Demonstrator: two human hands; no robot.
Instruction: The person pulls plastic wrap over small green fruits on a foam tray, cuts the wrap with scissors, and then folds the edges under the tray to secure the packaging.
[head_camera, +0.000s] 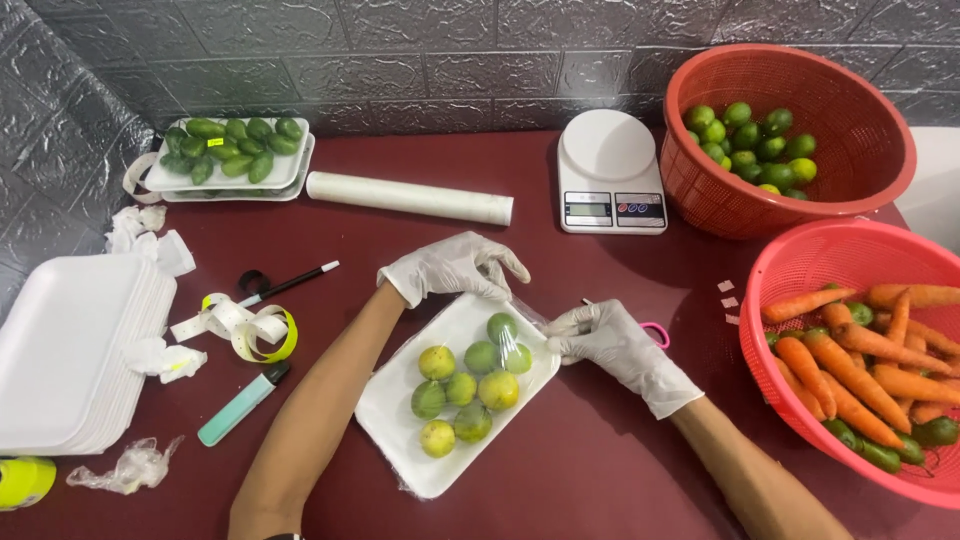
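Wrapping is in hand: the left hand (455, 266) and right hand (610, 345) each pinch clear film (520, 325) over the foam tray (400, 420) of limes (470, 380). The film must then be pulled tight toward the near edge, I think.

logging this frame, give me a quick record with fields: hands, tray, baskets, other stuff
left hand: gloved left hand at the tray's far edge
right hand: gloved right hand pinching clear film at the tray's right corner
tray: white foam tray holding limes
baskets: orange basket of limes; pink basket of carrots
other: scale, film roll, tray stack
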